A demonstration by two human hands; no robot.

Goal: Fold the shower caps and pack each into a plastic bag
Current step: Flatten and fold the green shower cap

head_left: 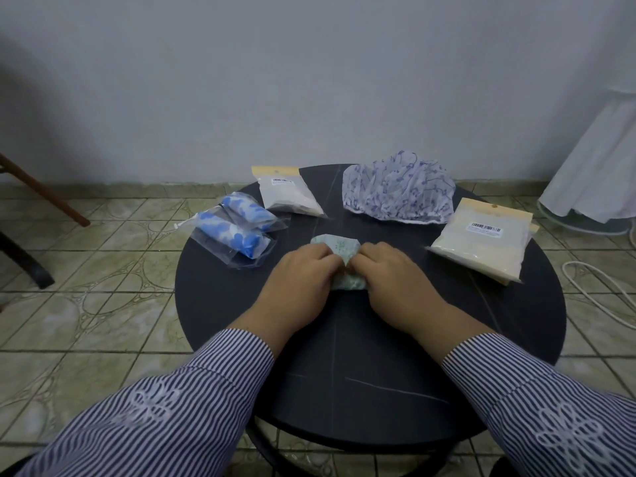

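Round table (481, 321) | bags (237, 232) hold blue caps | both hands' grip pinches green cap (339, 247)

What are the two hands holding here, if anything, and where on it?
Both hands hold the green-patterned shower cap on the table: left hand on its left side, right hand on its right, fingers meeting over its middle.

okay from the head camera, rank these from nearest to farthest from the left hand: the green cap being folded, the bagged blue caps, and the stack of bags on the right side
1. Green cap: under the left hand, at the table's middle.
2. Bagged blue caps: left of that hand, slightly farther back.
3. Stack of bags: beyond the right hand, near the table's right edge.
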